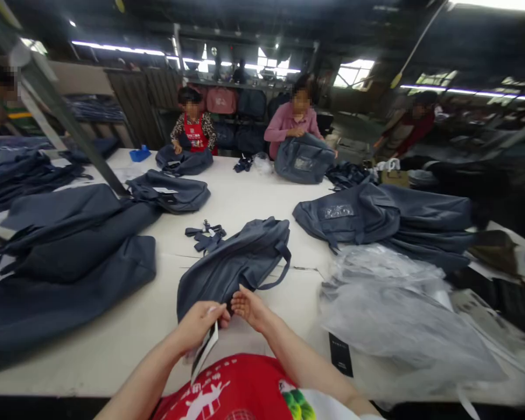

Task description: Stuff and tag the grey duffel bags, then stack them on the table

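Note:
A dark blue fabric bag [240,254] lies on the white table in front of me, its strap loop hanging out on the right side. My left hand [203,324] is closed at the bag's near edge, and a black and white tag [206,350] hangs from it. Close beside it, my right hand [249,306] touches or nearly touches the bag's near edge; its fingers are curled but apart, with nothing visible in them. Dark straps with metal clips [206,235] lie just beyond the bag.
Blue bags are piled at left [70,251] and right [389,216]. Clear plastic bags [402,309] and a black tag [340,354] lie at the right. Across the table [240,198], people handle bags. A slanted metal pole [76,128] rises at left.

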### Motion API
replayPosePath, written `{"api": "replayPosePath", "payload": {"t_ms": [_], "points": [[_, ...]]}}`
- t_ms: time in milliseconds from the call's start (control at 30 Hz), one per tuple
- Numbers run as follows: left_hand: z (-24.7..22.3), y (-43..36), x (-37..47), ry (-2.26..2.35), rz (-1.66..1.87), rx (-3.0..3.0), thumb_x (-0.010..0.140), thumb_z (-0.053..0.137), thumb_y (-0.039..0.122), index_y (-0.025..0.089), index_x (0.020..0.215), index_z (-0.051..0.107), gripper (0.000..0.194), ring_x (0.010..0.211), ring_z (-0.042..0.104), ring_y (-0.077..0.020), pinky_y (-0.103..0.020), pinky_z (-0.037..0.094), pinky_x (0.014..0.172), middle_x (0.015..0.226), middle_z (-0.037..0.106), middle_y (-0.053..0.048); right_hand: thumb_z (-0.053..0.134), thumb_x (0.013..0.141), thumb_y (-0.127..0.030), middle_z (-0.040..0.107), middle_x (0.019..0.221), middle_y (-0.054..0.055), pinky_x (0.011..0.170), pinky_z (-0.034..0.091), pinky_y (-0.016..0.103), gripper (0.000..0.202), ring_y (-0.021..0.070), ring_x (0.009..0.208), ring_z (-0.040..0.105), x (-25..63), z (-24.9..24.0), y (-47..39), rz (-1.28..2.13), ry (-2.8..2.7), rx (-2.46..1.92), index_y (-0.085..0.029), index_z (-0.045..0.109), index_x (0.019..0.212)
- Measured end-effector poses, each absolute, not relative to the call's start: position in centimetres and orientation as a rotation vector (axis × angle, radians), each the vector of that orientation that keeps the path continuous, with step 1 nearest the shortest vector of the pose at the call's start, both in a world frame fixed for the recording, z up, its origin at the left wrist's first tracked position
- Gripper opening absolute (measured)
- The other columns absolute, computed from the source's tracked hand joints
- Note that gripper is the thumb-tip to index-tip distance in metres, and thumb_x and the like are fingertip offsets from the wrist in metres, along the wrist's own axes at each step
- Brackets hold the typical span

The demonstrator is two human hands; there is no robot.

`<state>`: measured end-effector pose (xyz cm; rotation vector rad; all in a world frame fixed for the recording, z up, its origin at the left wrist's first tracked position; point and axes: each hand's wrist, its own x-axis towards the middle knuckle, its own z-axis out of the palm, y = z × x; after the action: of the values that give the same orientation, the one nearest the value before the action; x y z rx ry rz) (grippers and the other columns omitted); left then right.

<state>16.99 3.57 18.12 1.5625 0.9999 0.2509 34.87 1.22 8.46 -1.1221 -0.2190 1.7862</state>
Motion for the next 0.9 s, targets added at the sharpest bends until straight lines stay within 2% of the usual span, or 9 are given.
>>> {"api": "replayPosePath", "payload": {"t_ms": [67, 167, 300, 367, 467, 533, 600, 700, 900], "points": [[18.9, 6.3, 17.0, 1.061, 0.289, 1.680, 0.087, 0.042, 0.056, 0.016, 0.081, 0.071, 0.050, 0.069, 0.063, -0.0208, -0.029, 0.045, 0.068, 0.075, 0.072, -0.006, 0.068, 0.073, -0.047, 0.063, 0.068, 0.004, 0.047, 0.039, 0.019, 0.039, 0.0095, 0.052, 0.055, 35.6, 7.6, 1.7, 1.672, -0.085, -1.129, -0.011, 0.062, 0.086], [20.4, 10.4, 18.4, 1.122, 0.246, 2.011, 0.088, 0.043, 0.050, 0.020, 0.082, 0.072, 0.043, 0.081, 0.065, -0.0237, -0.031, 0.044, 0.076, 0.086, 0.074, -0.007, 0.070, 0.066, -0.029, 0.065, 0.080, 0.002, 0.043, 0.033, 0.017, 0.036, 0.0066, 0.050, 0.049, 36.9, 7.4, 3.0, 1.457, -0.069, -1.112, -0.015, 0.059, 0.097], [20.3, 14.0, 22.4, 1.132, 0.018, 2.386, 0.087, 0.050, 0.044, 0.021, 0.103, 0.069, 0.033, 0.101, 0.063, -0.0283, -0.034, 0.043, 0.085, 0.106, 0.071, -0.012, 0.061, 0.053, -0.011, 0.065, 0.093, 0.001, 0.046, 0.036, 0.018, 0.063, 0.0065, 0.053, 0.048, 38.1, 8.2, 5.2, 1.241, -0.244, -1.111, -0.021, 0.055, 0.116], [19.1, 14.8, 24.3, 1.065, -0.078, 2.469, 0.082, 0.060, 0.038, 0.019, 0.107, 0.067, 0.033, 0.103, 0.063, -0.0296, -0.035, 0.044, 0.087, 0.108, 0.069, -0.015, 0.057, 0.055, -0.012, 0.065, 0.101, 0.002, 0.048, 0.038, 0.019, 0.064, 0.0068, 0.055, 0.050, 38.6, 8.5, 6.1, 1.179, -0.375, -1.153, -0.022, 0.056, 0.118], [17.0, 15.0, 26.2, 1.003, -0.120, 2.488, 0.073, 0.070, 0.034, 0.015, 0.106, 0.065, 0.039, 0.099, 0.064, -0.0325, -0.037, 0.047, 0.085, 0.104, 0.069, -0.017, 0.052, 0.067, -0.017, 0.064, 0.105, 0.004, 0.053, 0.043, 0.021, 0.042, 0.0076, 0.058, 0.052, 39.3, 9.1, 7.0, 1.099, -0.641, -1.276, -0.019, 0.063, 0.107], [15.9, 14.8, 26.8, 1.009, -0.114, 2.487, 0.075, 0.067, 0.036, 0.011, 0.110, 0.063, 0.043, 0.095, 0.065, -0.0345, -0.041, 0.049, 0.083, 0.104, 0.068, -0.019, 0.046, 0.074, -0.017, 0.063, 0.110, 0.006, 0.059, 0.048, 0.025, 0.033, 0.0090, 0.061, 0.054, 39.8, 9.6, 7.3, 0.972, -0.898, -1.378, -0.018, 0.066, 0.100], [15.2, 14.8, 27.0, 1.009, -0.102, 2.480, 0.082, 0.058, 0.036, 0.009, 0.114, 0.061, 0.042, 0.095, 0.065, -0.0345, -0.042, 0.049, 0.083, 0.106, 0.068, -0.020, 0.043, 0.074, -0.011, 0.060, 0.119, 0.006, 0.074, 0.051, 0.030, 0.038, 0.0130, 0.077, 0.060, 40.5, 10.1, 7.5, 0.811, -1.182, -1.461, -0.020, 0.068, 0.101], [14.7, 15.1, 26.9, 0.954, -0.099, 2.464, 0.088, 0.047, 0.027, 0.015, 0.111, 0.064, 0.031, 0.099, 0.065, -0.0296, -0.039, 0.048, 0.088, 0.111, 0.068, -0.015, 0.044, 0.071, -0.003, 0.059, 0.121, 0.007, 0.097, 0.045, 0.035, 0.047, 0.0182, 0.106, 0.057, 41.8, 10.8, 8.1, 0.681, -1.523, -1.503, -0.022, 0.068, 0.107], [14.7, 16.3, 26.1, 0.875, -0.088, 2.419, 0.083, 0.047, 0.018, 0.027, 0.109, 0.067, 0.034, 0.104, 0.064, -0.0222, -0.031, 0.046, 0.091, 0.114, 0.069, -0.004, 0.054, 0.079, -0.015, 0.067, 0.100, 0.007, 0.086, 0.049, 0.034, 0.027, 0.0195, 0.092, 0.062, 43.7, 10.8, 10.0, 0.944, -1.612, -1.458, -0.020, 0.069, 0.101]]}}
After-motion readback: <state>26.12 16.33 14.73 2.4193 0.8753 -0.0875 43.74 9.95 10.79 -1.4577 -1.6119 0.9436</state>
